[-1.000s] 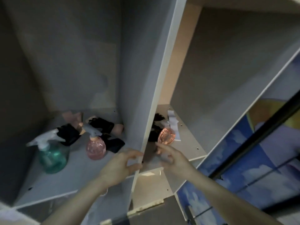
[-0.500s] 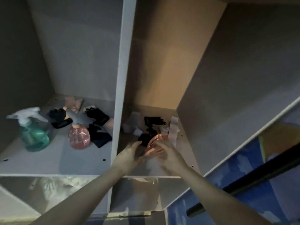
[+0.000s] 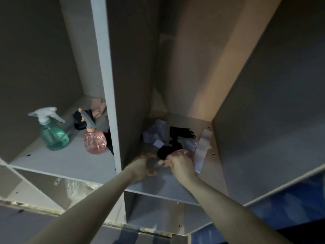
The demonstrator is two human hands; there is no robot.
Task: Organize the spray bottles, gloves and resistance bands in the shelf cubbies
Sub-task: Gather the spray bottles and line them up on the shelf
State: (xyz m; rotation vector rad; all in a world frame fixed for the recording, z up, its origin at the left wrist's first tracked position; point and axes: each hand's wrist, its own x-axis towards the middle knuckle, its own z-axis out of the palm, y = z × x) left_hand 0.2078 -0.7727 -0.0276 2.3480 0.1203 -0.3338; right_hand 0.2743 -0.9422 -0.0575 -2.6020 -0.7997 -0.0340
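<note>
Pink plastic shows under my right hand (image 3: 181, 165): a second pink spray bottle (image 3: 184, 153) lies low in the right cubby, and my right fingers curl over its near side, gripping it. My left hand (image 3: 146, 166) sits just beside the right one, at the front of the same cubby, curled around something dark and blurred; I cannot tell what it is, nor whether the fingers truly grip it.

Just beyond both hands lies a black glove (image 3: 165, 152), touching the bottle's far side. Farther back, more black gloves (image 3: 181, 133) are heaped with pale lavender resistance bands (image 3: 154, 132), and a white band (image 3: 203, 147) runs along the cubby floor to the right of my right hand.

A white divider panel (image 3: 105, 85) stands left of my left hand. Past it, in the left cubby, an upright pink spray bottle (image 3: 95, 141) with a grey trigger stands near the divider, and a teal spray bottle (image 3: 52, 134) with a white trigger stands farther left. Behind those two, dark gloves (image 3: 79, 120) and peach bands (image 3: 98, 110) lie against the back.
</note>
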